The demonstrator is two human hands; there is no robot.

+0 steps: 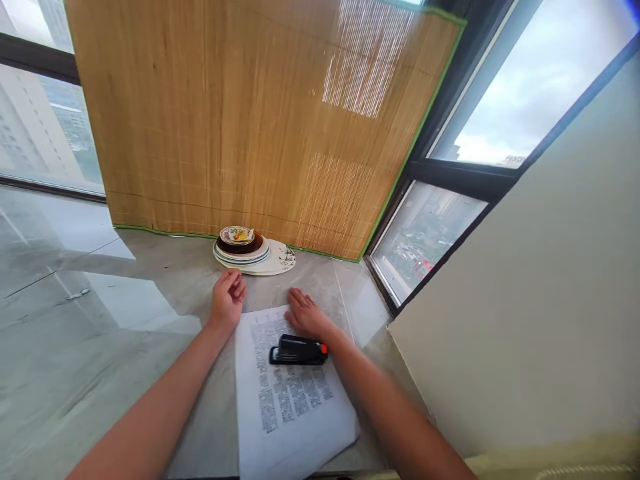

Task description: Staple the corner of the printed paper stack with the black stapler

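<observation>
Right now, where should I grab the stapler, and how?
Probably pinch the black stapler across its middle, coming from above and the left: it lies lengthwise, left to right, on the paper, and the right forearm crowds its red end.

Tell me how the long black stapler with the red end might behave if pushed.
The stapler probably won't roll: its base looks long and flat. Its solid-looking body suggests stiffness. It might drag or wrinkle the white printed paper beneath it.
</observation>
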